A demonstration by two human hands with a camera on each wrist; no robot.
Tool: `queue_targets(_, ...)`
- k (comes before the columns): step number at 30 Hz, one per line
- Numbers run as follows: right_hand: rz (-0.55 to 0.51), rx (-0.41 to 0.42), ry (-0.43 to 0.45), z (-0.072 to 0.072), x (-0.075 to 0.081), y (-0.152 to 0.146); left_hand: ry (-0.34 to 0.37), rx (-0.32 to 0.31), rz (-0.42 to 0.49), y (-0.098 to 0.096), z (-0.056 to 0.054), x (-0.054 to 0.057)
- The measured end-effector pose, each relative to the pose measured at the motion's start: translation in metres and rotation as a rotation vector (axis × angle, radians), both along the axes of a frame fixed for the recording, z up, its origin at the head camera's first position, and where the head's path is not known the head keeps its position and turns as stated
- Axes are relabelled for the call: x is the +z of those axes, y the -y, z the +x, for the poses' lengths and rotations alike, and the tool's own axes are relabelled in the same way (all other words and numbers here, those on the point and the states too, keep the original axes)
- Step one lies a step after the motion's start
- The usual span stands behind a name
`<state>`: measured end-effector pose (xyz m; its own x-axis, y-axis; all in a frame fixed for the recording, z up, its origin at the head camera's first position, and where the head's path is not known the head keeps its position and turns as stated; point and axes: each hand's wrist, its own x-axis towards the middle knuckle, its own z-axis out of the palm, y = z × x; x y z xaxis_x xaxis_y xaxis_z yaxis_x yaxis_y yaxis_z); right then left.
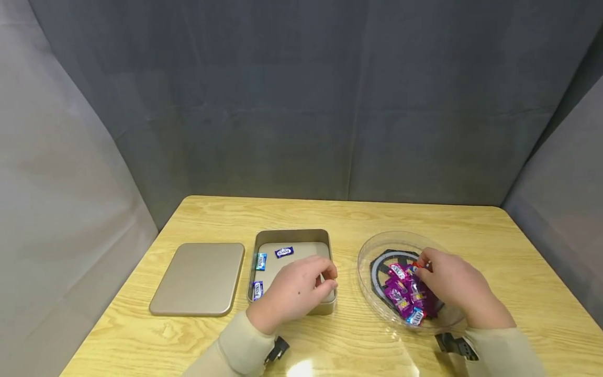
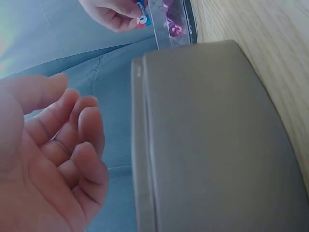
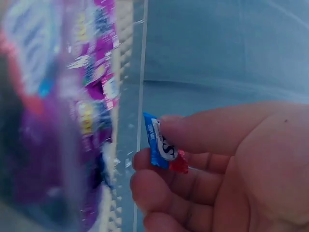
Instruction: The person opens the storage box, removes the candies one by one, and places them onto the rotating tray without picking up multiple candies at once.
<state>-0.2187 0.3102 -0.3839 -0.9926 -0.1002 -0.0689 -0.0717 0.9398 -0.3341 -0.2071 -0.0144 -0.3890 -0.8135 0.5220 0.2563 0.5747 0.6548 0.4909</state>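
My right hand [image 1: 452, 277] pinches a small blue-and-red wrapped candy [image 3: 161, 145] between thumb and fingers, over the clear round plastic tray [image 1: 365, 293]. Purple and pink wrapped candies [image 1: 400, 301] lie heaped in that tray, along with another blue-and-red candy [image 1: 415, 316]. Above the near right part of an open metal tin [image 1: 322, 309] hovers my left hand [image 1: 297, 288], its fingers loosely bent around nothing in the left wrist view. Inside the tin are a light blue candy [image 1: 261, 262] and two dark blue candies [image 1: 284, 252]; the hand hides part of its floor.
A flat metal lid [image 1: 198, 280] lies on the wooden table [image 1: 348, 345] to the left of the tin. Dark cloth [image 1: 282, 131] hangs behind the table, and paler cloth panels [image 1: 61, 183] stand at both sides.
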Motion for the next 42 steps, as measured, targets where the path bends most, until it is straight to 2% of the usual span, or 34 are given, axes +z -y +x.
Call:
queue_targets(8,0.038,-0.007,0.085,-0.008,-0.009,0.001,-0.007,0.011,-0.016,0.003,-0.002,-0.004)
queue_targets(13,0.057,-0.013,0.090,-0.009,-0.009,-0.003,-0.019,0.028,-0.047,0.002,-0.005,-0.006)
queue_targets(19,0.068,-0.004,0.091,-0.008,-0.008,-0.008,-0.033,0.082,-0.109,0.004,-0.007,-0.009)
queue_targets(23,0.070,0.009,0.088,-0.006,-0.006,-0.010,-0.018,0.140,-0.146,0.010,-0.010,-0.008)
queue_targets(29,0.059,0.023,0.072,-0.002,-0.002,-0.007,0.013,0.282,-0.195,0.025,-0.023,-0.010)
queue_targets(34,0.026,0.070,0.035,0.002,0.001,0.000,0.045,0.381,-0.314,0.036,-0.031,-0.017)
queue_targets(37,0.007,0.089,0.018,0.004,0.002,0.004,0.057,0.388,-0.387,0.040,-0.034,-0.022)
queue_targets(42,-0.015,0.119,-0.006,0.005,0.004,0.008,0.089,0.355,-0.431,0.040,-0.037,-0.029)
